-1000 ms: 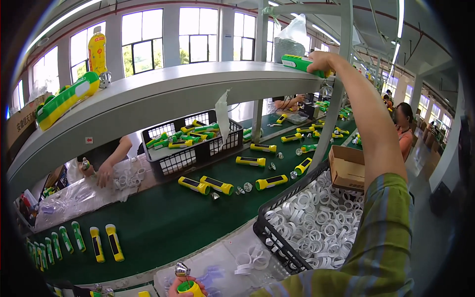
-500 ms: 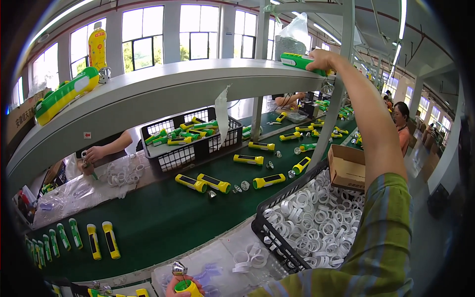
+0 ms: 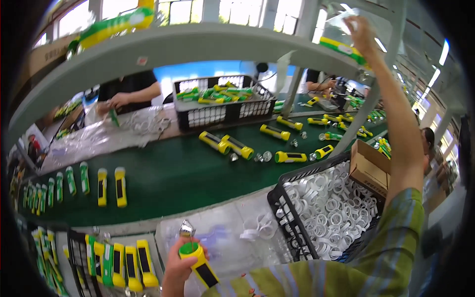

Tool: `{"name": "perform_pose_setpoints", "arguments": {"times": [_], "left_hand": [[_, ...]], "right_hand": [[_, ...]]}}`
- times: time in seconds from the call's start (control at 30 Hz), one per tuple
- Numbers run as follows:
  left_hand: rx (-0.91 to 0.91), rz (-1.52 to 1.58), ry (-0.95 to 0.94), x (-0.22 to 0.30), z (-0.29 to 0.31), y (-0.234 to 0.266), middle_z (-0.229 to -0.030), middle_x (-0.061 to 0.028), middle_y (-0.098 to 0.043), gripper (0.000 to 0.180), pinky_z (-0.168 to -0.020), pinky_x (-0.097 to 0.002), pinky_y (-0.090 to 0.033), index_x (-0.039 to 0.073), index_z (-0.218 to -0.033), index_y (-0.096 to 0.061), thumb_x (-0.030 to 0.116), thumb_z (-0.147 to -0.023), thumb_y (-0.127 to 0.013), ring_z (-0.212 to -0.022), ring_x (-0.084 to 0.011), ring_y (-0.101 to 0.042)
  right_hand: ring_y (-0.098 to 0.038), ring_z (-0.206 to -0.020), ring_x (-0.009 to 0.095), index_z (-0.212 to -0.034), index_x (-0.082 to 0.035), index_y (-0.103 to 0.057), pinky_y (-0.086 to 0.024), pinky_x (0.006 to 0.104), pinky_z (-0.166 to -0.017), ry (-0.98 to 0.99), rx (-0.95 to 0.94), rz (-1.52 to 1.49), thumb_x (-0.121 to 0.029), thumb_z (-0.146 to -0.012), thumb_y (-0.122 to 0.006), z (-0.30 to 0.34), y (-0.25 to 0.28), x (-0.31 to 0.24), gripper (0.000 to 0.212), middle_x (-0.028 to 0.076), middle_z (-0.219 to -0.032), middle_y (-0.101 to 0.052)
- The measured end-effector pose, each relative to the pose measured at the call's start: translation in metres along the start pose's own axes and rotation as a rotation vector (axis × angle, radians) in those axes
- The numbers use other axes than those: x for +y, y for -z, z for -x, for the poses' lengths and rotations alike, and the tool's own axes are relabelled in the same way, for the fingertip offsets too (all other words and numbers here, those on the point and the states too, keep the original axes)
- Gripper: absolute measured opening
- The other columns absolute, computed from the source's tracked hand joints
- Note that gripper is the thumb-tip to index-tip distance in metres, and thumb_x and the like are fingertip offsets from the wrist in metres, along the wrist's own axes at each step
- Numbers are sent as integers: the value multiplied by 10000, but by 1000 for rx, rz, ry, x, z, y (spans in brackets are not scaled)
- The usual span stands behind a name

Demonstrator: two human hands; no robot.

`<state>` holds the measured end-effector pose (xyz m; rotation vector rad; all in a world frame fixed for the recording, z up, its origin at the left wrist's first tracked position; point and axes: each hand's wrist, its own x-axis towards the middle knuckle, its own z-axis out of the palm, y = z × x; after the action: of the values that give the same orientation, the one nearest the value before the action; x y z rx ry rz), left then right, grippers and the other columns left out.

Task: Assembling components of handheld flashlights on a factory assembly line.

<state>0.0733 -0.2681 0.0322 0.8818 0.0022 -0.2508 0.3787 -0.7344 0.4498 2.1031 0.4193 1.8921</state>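
Observation:
In my left hand [image 3: 177,263], fingers closed round it, is a yellow flashlight body [image 3: 204,271] with a green top end and a dark panel. A shiny reflector [image 3: 186,228] stands just above that end, on what looks like a thin wire. My right arm reaches up to the grey overhead shelf [image 3: 222,42]. There my right hand [image 3: 362,34] is raised over a green and yellow flashlight [image 3: 342,48], apart from it; its slightly blurred fingers are bent and loosely spread, with nothing visible in them.
A black crate [image 3: 292,218] of white rings stands at the right, with a cardboard box [image 3: 370,168] on it. Flashlights and reflectors lie along the green belt [image 3: 163,168]. At lower left, several flashlights [image 3: 131,267] stand by a black crate. Across the belt, a co-worker's hands [image 3: 118,100] work.
My right hand has risen off the flashlight on the shelf. The view has tilted down, showing more of my left hand and its flashlight.

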Motion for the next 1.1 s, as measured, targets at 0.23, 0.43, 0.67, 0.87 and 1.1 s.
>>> {"name": "perform_pose_setpoints", "arguments": {"times": [0.23,0.43,0.67,0.87,1.1], "left_hand": [[-151,0,31,-7,11,-15,-986,-170,-568,568,-762,-379,-487,-14,-1135,-451,75,-628,-691,-852,-259,-590],[-436,-67,115,-20,27,-24,-996,-158,-561,557,-775,-372,-484,-10,-1139,-446,94,-657,-706,-861,-237,-589],[-255,66,167,-41,60,8,-1071,-132,-539,521,-807,-356,-487,34,-1182,-430,15,-702,-633,-954,-245,-585],[-114,-15,301,-59,90,33,-1140,-89,-497,560,-848,-298,-465,35,-1250,-345,-9,-737,-567,-1042,-170,-529],[-266,-147,34,-67,108,43,-1205,-102,-445,658,-918,-314,-393,-6,-1322,-216,113,-800,-599,-1118,-177,-452]], "right_hand": [[-563,-920,289,-954,-18,-579,-447,390,-822,672,-379,-1126,-102,-639,-715,96,189,-284,353,141,-1009,-569],[-462,-1131,310,-1266,-37,-426,-397,373,-937,307,-1139,-1775,-191,-781,-671,207,199,-378,565,171,-1260,-447],[-548,-981,289,-1140,-24,-503,-459,361,-799,175,-1206,-1733,-194,-880,-545,233,261,-423,313,139,-1098,-544],[-291,-1280,328,-1326,7,-297,-191,461,-1058,200,-1224,-1888,-493,-903,-362,281,305,-448,657,207,-1351,-323],[-192,-1338,324,-1387,36,-136,-54,503,-1081,123,-1169,-1920,-580,-868,-331,287,327,-466,828,222,-1418,-225]]}}
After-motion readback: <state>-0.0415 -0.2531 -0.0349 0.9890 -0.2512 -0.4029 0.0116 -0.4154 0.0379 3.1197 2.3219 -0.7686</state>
